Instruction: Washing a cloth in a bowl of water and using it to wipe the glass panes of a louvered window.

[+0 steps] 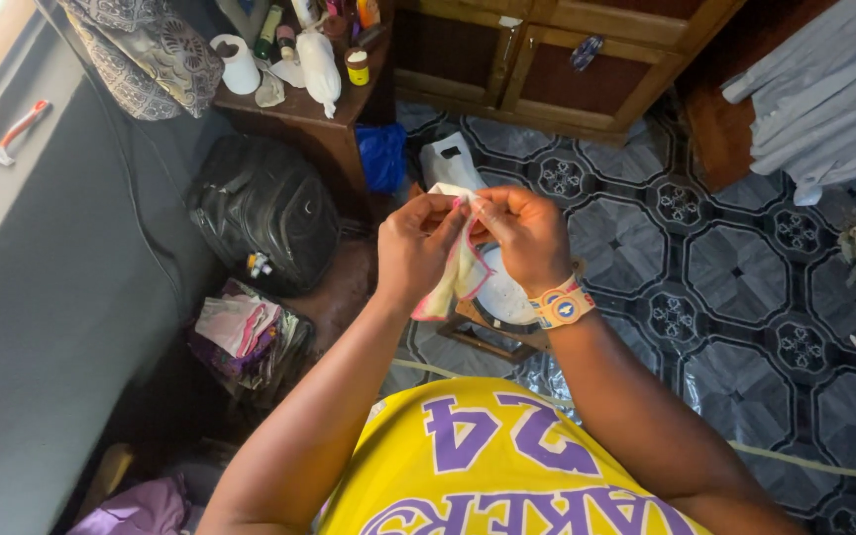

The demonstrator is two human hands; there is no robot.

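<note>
A small cream cloth with a pink edge (460, 269) hangs in mid-air, just in front of the person's chest and above the patterned floor, pinched at its top and drooping down and to the left. The left hand (416, 246) is up, forearm rising from the lower left, fingers curled tight with the thumb and fingertips nipping the cloth's upper edge. The right hand (525, 234) meets it from the other side, forearm coming up from the lower right, wrist bent inward, fingers folded close and gripping the same top edge, so the two sets of fingertips almost touch. Both hands are closed narrow on the fabric, nothing else in them. On the right wrist sits a orange-strapped watch (563, 304). Just below and behind the cloth, a white round object rests on a small wooden stool (487, 337), partly hidden by the hands. Out to the left, a black backpack (265, 210) leans by a dark wooden side table (309, 114) crowded with bottles and a toilet roll (239, 62). Below the backpack lies a pile of folded cloths (240, 327). A white plastic bag (453, 160) sits on the tiled floor (745, 287) near the wooden cabinet (587, 59).
</note>
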